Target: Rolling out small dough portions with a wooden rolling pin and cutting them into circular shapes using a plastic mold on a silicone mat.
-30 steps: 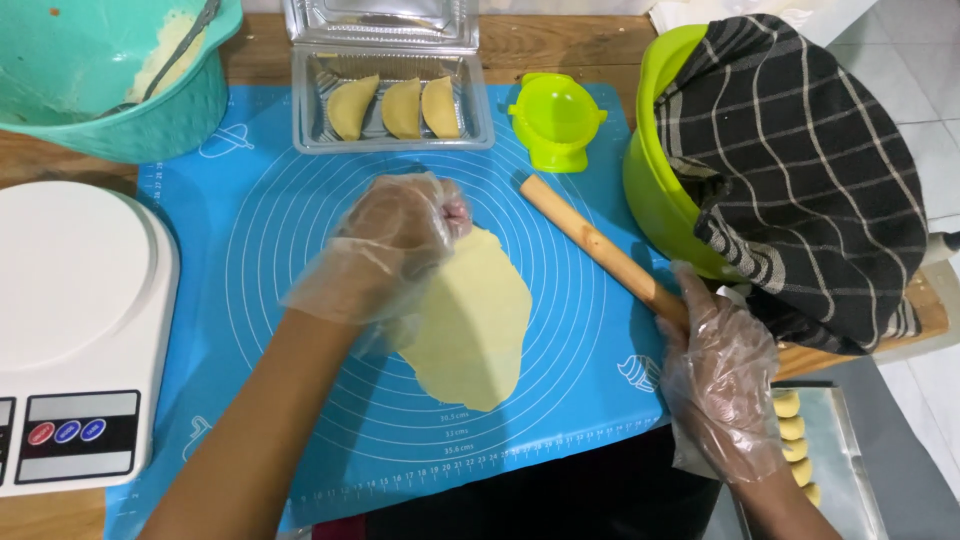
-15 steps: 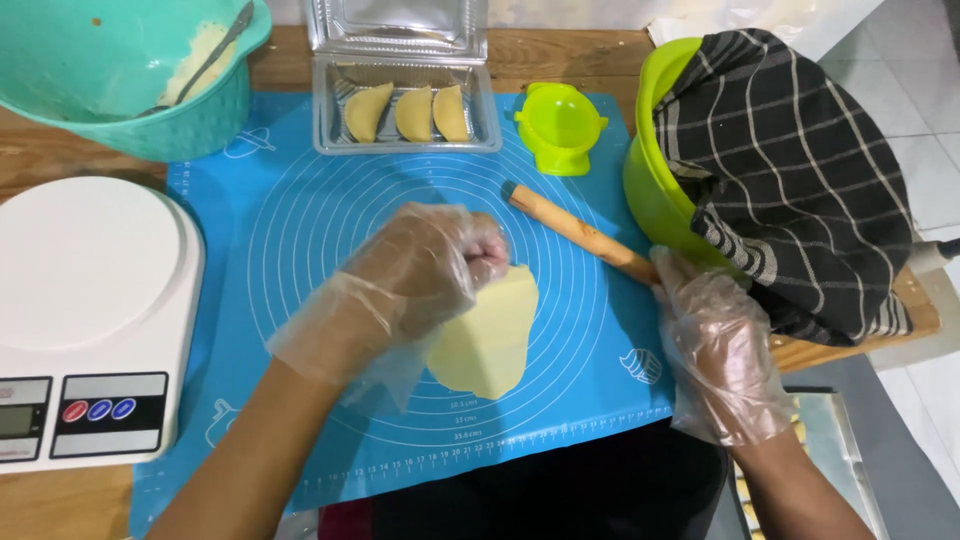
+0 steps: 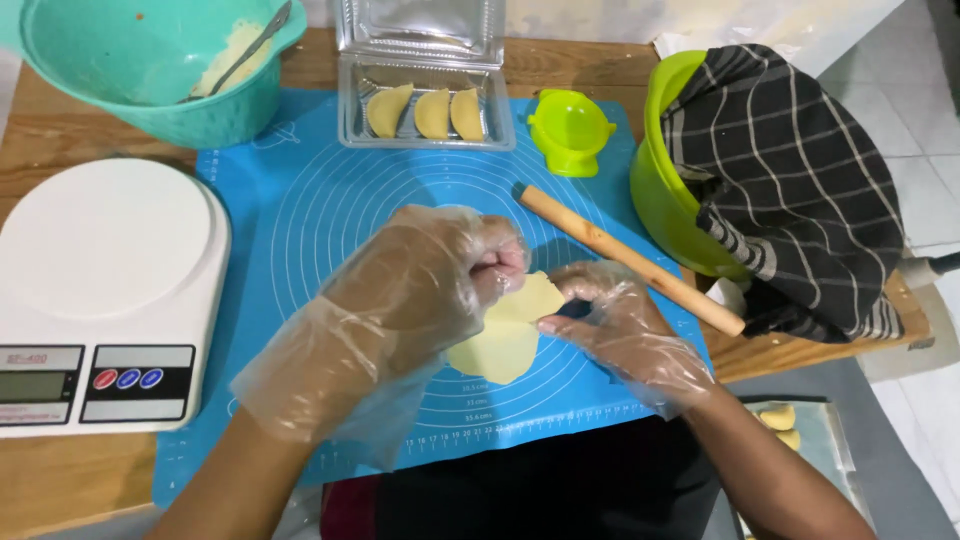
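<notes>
Both gloved hands pinch one thin sheet of pale dough between them, lifting it off the blue mat.

The left hand (image 3: 430,285) grips the dough sheet (image 3: 505,335) at its upper edge, the right hand (image 3: 620,325) at its right side; its long axis runs from between the fingertips down toward the person. Dough looks soft, smooth, limp. The silicone mat (image 3: 300,200) lies beneath; a wooden rolling pin (image 3: 625,258) rests just beyond the right hand.

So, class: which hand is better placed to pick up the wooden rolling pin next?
Probably the right hand: it lies just below the wooden rolling pin, pinching the dough sheet's edge. The left hand sits farther away, holding the dough.
</notes>
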